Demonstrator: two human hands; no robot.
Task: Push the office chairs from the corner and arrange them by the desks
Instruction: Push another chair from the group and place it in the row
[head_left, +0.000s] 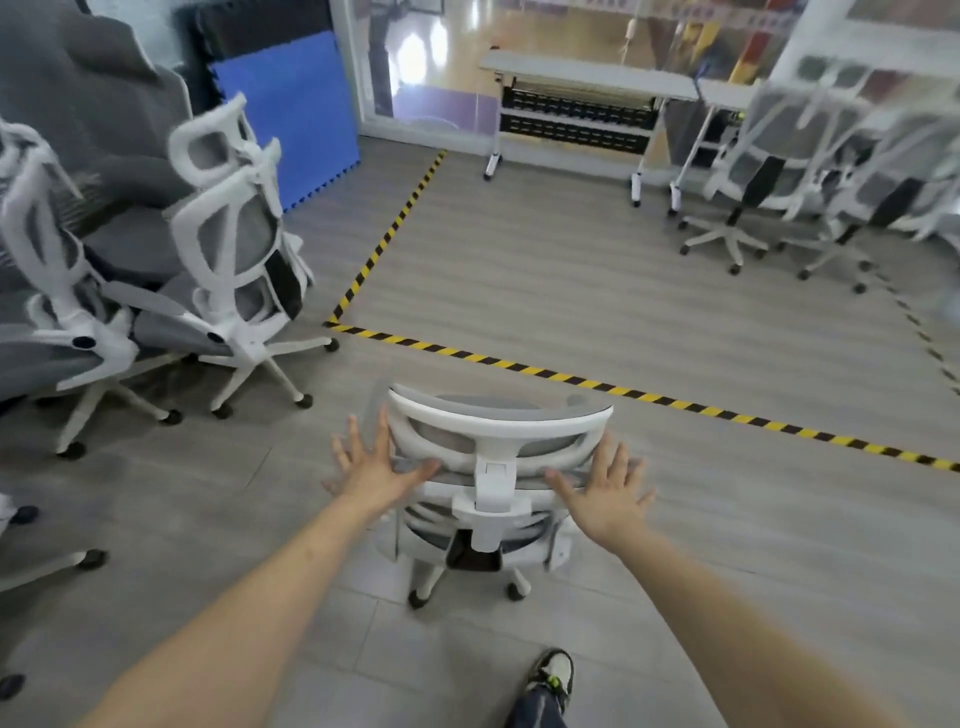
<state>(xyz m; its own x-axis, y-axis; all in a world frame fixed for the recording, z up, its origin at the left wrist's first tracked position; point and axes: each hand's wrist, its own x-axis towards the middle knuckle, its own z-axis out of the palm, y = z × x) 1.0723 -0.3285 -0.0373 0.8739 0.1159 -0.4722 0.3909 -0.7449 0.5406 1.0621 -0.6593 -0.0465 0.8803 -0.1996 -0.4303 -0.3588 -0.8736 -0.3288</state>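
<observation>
I'm looking down at one white-frame office chair (493, 483) w/ grey mesh, bottom centre of the frame, its back toward me. My left hand (371, 462) is spread flat, fingers straight, at the left edge of the chair's backrest; thumb reaches onto the top rail. My right hand (608, 493) is likewise released, fingers splayed, at the right edge of the backrest, thumb on the rail. Neither hand is curled round anything; whether the palms actually press the frame I can't tell, motion blur there.

The chair sits on the grey floor (545, 291) just short of the yellow-black tape line (623, 389) that runs across the middle of the frame, w/ a second strip going up toward upper centre. Left side of the frame: a cluster of similar chairs (228, 249) packed close together, tall backs w/ headrests. A blue mat (291, 109) leans upright behind them, upper left.

Upper centre-right: a white table (587, 78) on castor legs. Right of it, upper right corner, two more chairs (769, 156) stand by another table, blurred. My shoe (556, 673) shows at the bottom edge, right of centre.
</observation>
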